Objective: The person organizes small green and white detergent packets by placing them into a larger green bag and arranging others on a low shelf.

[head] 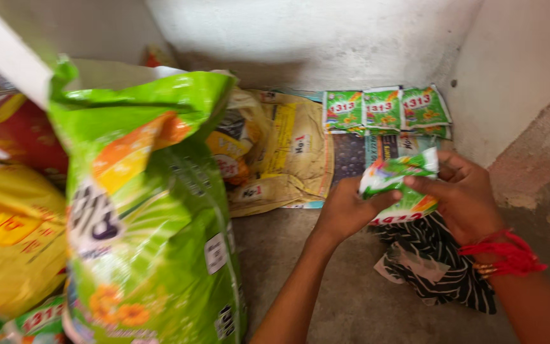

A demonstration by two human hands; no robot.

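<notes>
Small green sachet [397,181] is sitting between both hands, above a striped black cloth [437,264] on the grey floor [351,299]. Left hand [346,210] is pinching its left end, fingers closed on it; right hand [463,194] is gripping the right side. Looks light, soft, crinkly, probably slippery, so edges are the best hold. Three matching sachets [386,108] are lying by the wall; big green sack [148,216] is standing left.

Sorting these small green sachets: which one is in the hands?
The crumpled green sachet, pinched between left hand and right hand; the three others lie against the wall.
</notes>
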